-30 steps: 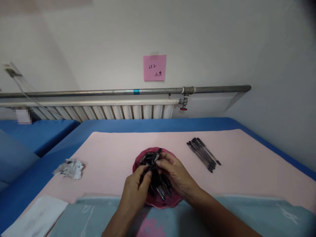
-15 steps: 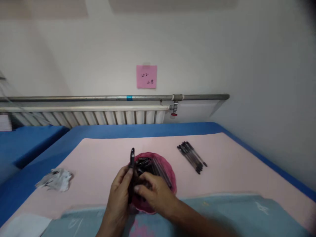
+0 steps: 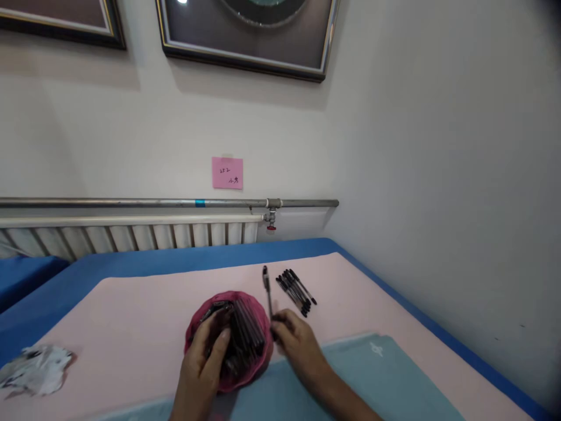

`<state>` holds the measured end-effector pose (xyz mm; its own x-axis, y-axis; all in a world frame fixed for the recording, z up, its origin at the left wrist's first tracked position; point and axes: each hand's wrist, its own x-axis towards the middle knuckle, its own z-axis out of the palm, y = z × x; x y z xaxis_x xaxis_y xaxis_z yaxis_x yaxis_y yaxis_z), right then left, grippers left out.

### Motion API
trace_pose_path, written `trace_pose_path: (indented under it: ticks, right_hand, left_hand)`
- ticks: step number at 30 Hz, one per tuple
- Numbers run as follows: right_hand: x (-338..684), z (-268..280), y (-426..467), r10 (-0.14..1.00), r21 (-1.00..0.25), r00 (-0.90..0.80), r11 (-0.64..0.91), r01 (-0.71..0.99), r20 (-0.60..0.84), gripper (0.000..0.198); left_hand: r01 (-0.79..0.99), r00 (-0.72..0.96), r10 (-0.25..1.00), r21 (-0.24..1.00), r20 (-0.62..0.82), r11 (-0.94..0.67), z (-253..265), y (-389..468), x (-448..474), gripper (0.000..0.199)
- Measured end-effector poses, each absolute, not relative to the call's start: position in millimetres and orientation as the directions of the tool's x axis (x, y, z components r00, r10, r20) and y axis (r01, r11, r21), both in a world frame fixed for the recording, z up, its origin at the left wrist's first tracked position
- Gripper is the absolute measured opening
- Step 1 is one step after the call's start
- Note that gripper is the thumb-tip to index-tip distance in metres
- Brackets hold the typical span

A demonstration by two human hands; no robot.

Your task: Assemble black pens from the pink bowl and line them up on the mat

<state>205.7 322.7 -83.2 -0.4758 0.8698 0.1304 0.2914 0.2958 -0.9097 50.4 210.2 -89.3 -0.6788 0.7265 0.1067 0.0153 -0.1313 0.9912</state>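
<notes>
Pinching one pen (image 3: 268, 293) by its lower end, your right hand (image 3: 300, 346) has it near-upright by the bowl (image 3: 262, 316); expect it light, stiff, slick, best gripped mid-barrel. Your left hand (image 3: 202, 358) curls over the bowl's pens (image 3: 246, 328), its hold unclear.

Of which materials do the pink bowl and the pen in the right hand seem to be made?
Bowl: probably plastic, fairly smooth; its wavy rim and even colour look moulded.
Pen: likely plastic, somewhat glossy; its dark upper end catches light. Blur hides whether the greyish barrel is clear.
</notes>
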Motion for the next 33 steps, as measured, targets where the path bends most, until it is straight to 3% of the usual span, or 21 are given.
trace_pose_path:
  ticks: [1,5,11,17,26,29,33]
  right_hand:
    - [220,-86,337,0.903,-0.836,-0.390,0.349,0.424,0.179,0.020]
    - [265,-88,385,0.938,-0.733,-0.243,0.345,0.586,0.247,0.019]
    - [268,-93,419,0.926,-0.608,-0.224,0.370,0.702,0.304,0.017]
    - [264,-106,423,0.883,-0.538,-0.259,0.448,0.714,0.392,0.016]
    - [300,-113,354,0.788,-0.526,-0.277,0.584,0.618,0.551,0.023]
    - [309,-110,330,0.767,-0.514,-0.318,0.620,0.593,0.557,0.021]
    - [316,-106,307,0.738,-0.406,-0.456,0.663,0.629,0.497,0.022]
  left_hand:
    - [0.075,-0.674,0.723,0.988,0.148,-0.133,-92,211,51,0.045]
    - [0.285,-0.612,0.746,0.953,0.262,-0.102,-100,211,55,0.041]
    - [0.501,-0.578,0.693,0.857,0.431,-0.115,-102,214,55,0.036]
    - [0.608,-0.531,0.679,0.786,0.507,-0.111,-103,213,53,0.033]
    - [0.701,-0.497,0.606,0.699,0.621,-0.141,-92,209,48,0.032]
    - [0.705,-0.507,0.594,0.697,0.625,-0.131,-88,195,47,0.031]
    - [0.686,-0.592,0.552,0.727,0.587,-0.037,-90,160,50,0.028]
